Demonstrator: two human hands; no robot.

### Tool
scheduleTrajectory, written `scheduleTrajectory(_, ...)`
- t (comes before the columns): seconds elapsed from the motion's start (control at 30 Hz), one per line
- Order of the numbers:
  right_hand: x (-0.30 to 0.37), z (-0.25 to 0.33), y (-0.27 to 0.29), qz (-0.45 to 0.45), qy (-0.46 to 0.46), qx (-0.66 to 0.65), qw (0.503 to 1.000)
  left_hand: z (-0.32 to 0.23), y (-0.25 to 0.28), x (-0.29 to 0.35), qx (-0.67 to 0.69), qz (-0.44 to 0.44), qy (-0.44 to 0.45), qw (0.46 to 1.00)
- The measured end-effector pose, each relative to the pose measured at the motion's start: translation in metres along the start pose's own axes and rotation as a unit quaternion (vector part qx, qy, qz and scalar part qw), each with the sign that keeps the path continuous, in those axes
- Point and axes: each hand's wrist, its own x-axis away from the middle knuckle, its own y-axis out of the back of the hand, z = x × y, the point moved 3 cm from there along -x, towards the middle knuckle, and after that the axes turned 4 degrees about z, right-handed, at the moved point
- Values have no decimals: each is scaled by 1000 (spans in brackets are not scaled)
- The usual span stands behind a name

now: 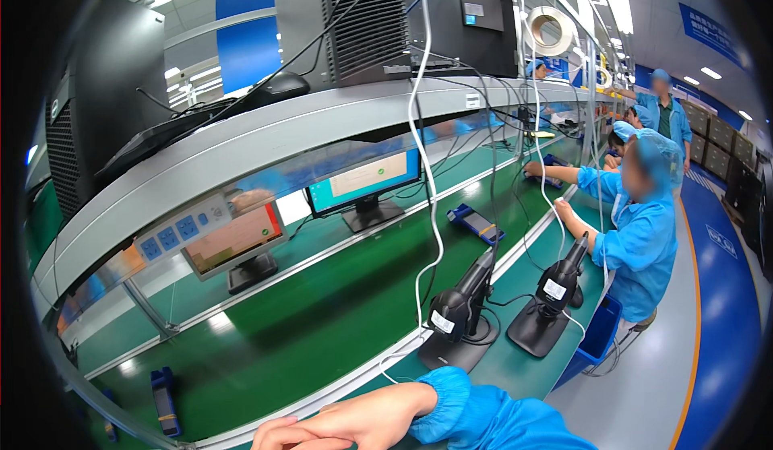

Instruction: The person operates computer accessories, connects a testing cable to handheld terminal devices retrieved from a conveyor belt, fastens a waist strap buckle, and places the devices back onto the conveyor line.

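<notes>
My right hand [354, 422], in a blue sleeve, reaches in from the lower right across the near edge of the bench. Its fingers are bent and close together, and the picture's lower edge cuts them off, so what they hold, if anything, is hidden. My left hand is out of view. Closest to the right hand is a black handheld scanner [460, 309] on a stand, with a second black scanner [555, 289] to its right. On the green conveyor belt [322, 313] lie blue handheld devices with yellow bands: one device [164, 406] at near left, another [477, 225] farther along.
Two monitors, one red-screened [235, 241] and one blue-framed [366, 180], stand beyond the belt under a grey shelf [266, 124]. White cables [419, 128] hang down before the belt. A seated co-worker [640, 216] reaches over the belt at right, above a blue bin [596, 333].
</notes>
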Motion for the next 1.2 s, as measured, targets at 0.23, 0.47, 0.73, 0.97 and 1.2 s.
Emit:
scheduleTrajectory(0.23,2,-3,-1,-26,-9,-62,998,0,-1,-1,2,9,6,1000)
scheduleTrajectory(0.47,3,-3,-3,-46,-7,-54,997,-1,-3,1,-5,12,14,1000)
scheduleTrajectory(0.73,3,-1,-3,-46,-1,-14,999,-2,-2,0,-10,7,10,1000)
scheduleTrajectory(0.97,-2,-2,-4,-36,7,-26,999,-4,1,-1,-10,6,11,1000)
scheduleTrajectory(1.2,7,12,1,-44,-30,58,997,-3,-2,-2,6,-7,-18,1000)
